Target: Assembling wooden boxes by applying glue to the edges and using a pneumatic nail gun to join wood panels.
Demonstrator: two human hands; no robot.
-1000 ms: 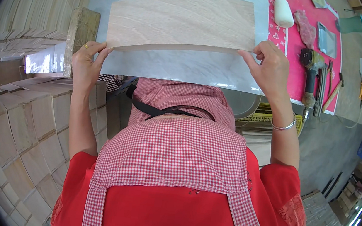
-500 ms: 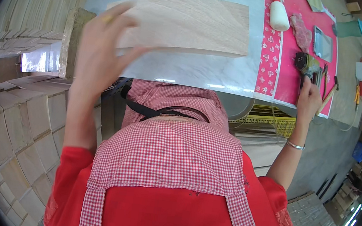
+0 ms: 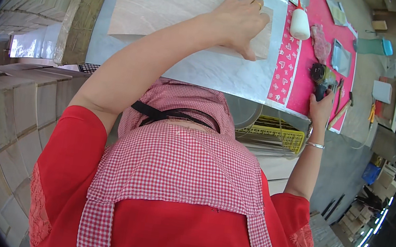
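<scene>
right hand [image 3: 321, 109] curled round power tool [image 3: 320, 71] by its dark handle [image 3: 319, 93], probably for control | left hand [image 3: 240, 21] spread across right end of wooden board [image 3: 170, 7] on grey tabletop [image 3: 215, 71], likely steadying, can't tell if pinching | white bottle [image 3: 299, 25] farther off, handy spot imo

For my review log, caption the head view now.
Left grip spread over a pale rectangular wooden board; right grip around a black-handled power tool.
</scene>
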